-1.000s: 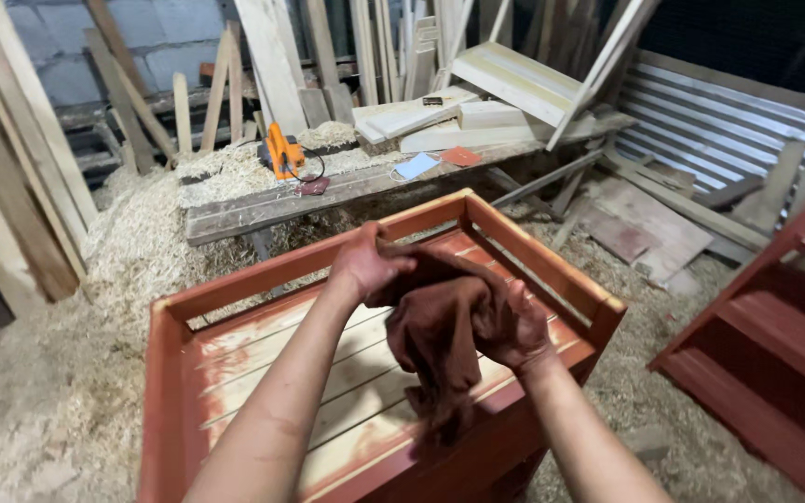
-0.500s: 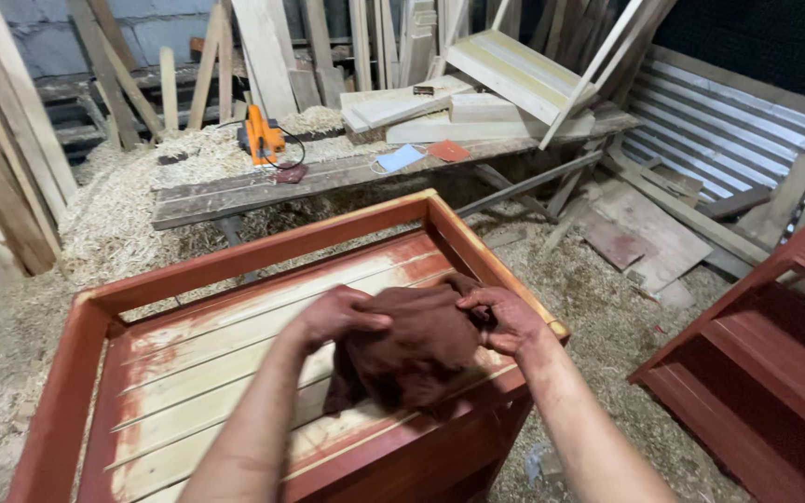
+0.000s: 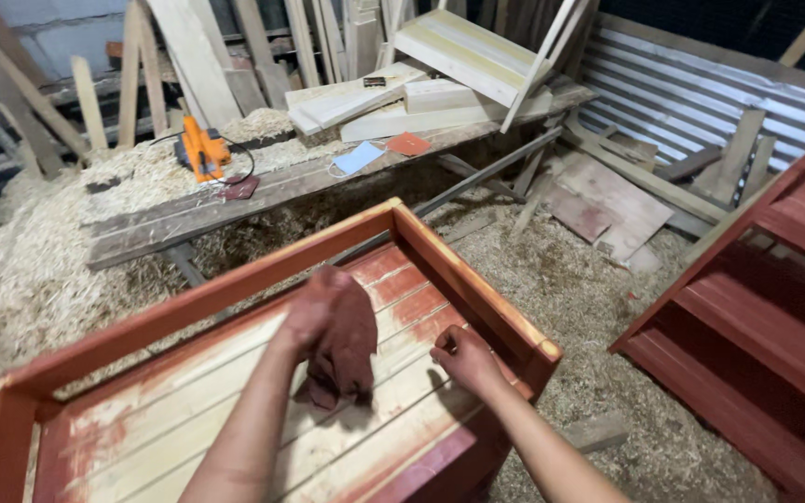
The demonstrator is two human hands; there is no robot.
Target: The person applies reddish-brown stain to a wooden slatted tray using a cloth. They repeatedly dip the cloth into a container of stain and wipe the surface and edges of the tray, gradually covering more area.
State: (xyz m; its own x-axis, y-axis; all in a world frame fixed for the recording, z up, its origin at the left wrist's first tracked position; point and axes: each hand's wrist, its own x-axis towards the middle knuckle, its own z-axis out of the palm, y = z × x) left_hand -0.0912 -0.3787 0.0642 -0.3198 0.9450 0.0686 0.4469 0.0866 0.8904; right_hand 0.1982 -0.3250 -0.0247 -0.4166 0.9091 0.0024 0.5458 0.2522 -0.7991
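While we lean over the red-stained wooden crate (image 3: pixel 235 289), our left hand (image 3: pixel 314 312) is clenched around a dark red rag (image 3: pixel 342 349), the cloth bunched in the fist and hanging down onto the pale slats (image 3: pixel 188 410) of the crate's inner panel. Our right hand (image 3: pixel 463 359) rests just beside the rag, fingers (image 3: pixel 442 346) curled loosely with the tips on the slats near the right-hand rim; it grips nothing that we can make out. Stain covers the rim and the far-right corner of the panel, while the middle slats are bare wood with reddish streaks. Sawdust (image 3: pixel 48 261) lies heaped on the ground beyond the crate. A long plank bench (image 3: pixel 281 186) carries an orange power tool (image 3: pixel 202 154), a light blue face mask (image 3: pixel 358 158) and stacked boards (image 3: pixel 402 98). Corrugated metal sheet (image 3: pixel 691 102) lines the far right, and a second red-stained frame (image 3: pixel 766 307) stands well apart at right.
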